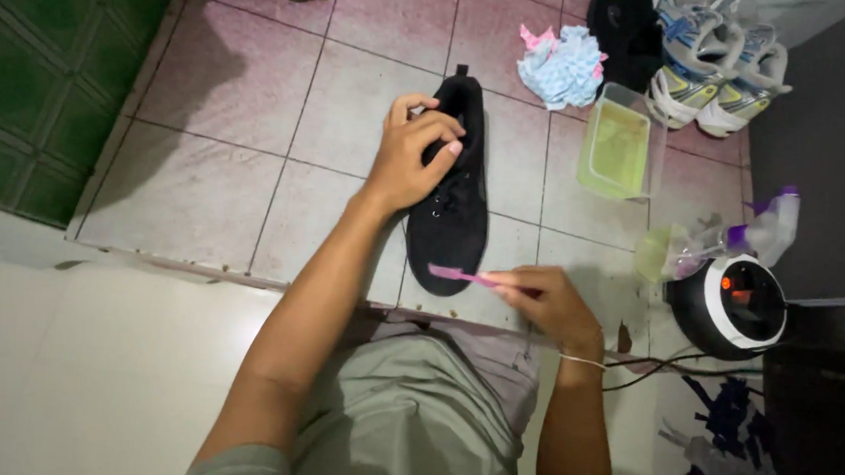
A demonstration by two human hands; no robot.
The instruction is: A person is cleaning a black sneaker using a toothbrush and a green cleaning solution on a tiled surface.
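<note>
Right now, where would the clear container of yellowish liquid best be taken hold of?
Grip the clear container by its long side walls, coming from above: it is a narrow, open-topped rectangle standing upright, so a level hold likely avoids spilling. The cloth lies beyond it.

From the head view I see my left hand [412, 155] gripping the opening of a black shoe [454, 196] that lies on the pink tiled floor [224, 160], toe pointing near. My right hand [549, 302] pinches a pink toothbrush [464, 275], whose head rests on the toe of the shoe. To the right of the shoe stands a clear rectangular tub [622, 147] of yellowish liquid. Beyond it, a crumpled blue and pink cloth [560, 66] lies beside a pair of white sneakers [716, 65]. Near right, a spray bottle [731, 239] with a purple top lies just beside a round black and white appliance [732, 307].
</note>
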